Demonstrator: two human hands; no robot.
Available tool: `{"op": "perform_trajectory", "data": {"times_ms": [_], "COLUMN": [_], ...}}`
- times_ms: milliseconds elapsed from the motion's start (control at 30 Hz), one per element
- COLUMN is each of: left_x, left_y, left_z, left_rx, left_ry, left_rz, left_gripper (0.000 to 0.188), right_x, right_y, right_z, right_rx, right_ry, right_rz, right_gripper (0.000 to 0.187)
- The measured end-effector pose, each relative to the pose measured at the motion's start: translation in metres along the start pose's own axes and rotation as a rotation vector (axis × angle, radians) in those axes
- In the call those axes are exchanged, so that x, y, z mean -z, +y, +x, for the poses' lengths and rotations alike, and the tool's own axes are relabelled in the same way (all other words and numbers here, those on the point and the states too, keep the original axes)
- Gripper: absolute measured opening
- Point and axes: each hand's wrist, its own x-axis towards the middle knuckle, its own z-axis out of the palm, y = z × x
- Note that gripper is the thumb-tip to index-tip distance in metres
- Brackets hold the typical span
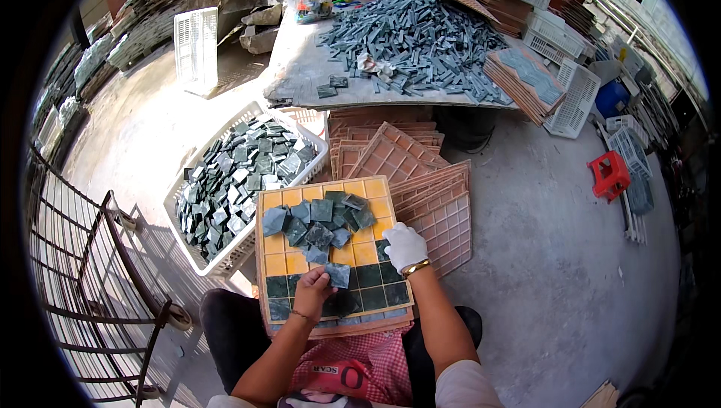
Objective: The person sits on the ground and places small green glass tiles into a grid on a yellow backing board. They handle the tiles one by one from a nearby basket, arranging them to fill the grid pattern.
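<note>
On my lap rests an orange gridded tray [279, 264] with raised dividers. Dark green square tiles [369, 276] fill its two rows nearest me, and a loose heap of tiles [321, 210] covers part of the far cells. My bare left hand [311, 295] pinches a grey-green stone tile [340, 276] above the filled rows. At the tray's right side, my right hand [406, 247], in a white glove, has its fingers bent around the edge of a dark square tile [384, 250] just beyond those rows.
A white plastic basket [319, 154] full of square tiles stands at the left. Brown gridded trays [439, 231] are stacked ahead. Behind them, a table [297, 81] bears a large pile of narrow stone strips [420, 40]. A metal rack [105, 258] and a red stool [608, 175] flank me.
</note>
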Motion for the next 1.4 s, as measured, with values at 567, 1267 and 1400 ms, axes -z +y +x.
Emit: {"op": "perform_trajectory", "data": {"times_ms": [567, 1267, 1400], "left_x": [-0.027, -0.016, -0.003], "left_y": [0.018, 0.039, 0.028], "left_z": [0.016, 0.028, 0.012], "left_rx": [-0.975, -1.008, -0.987], "left_ry": [0.032, 0.087, 0.110], "left_rz": [1.327, 1.386, 1.364], "left_gripper": [0.033, 0.025, 0.013], "right_x": [0.004, -0.006, -0.004], "right_y": [0.000, -0.023, -0.030], "right_z": [0.002, -0.024, -0.017], "right_rx": [0.064, 0.179, -0.014], "right_ry": [0.048, 0.054, 0.010], "right_rz": [0.619, 0.053, 0.046], "right_gripper": [0.023, 0.028, 0.031]}}
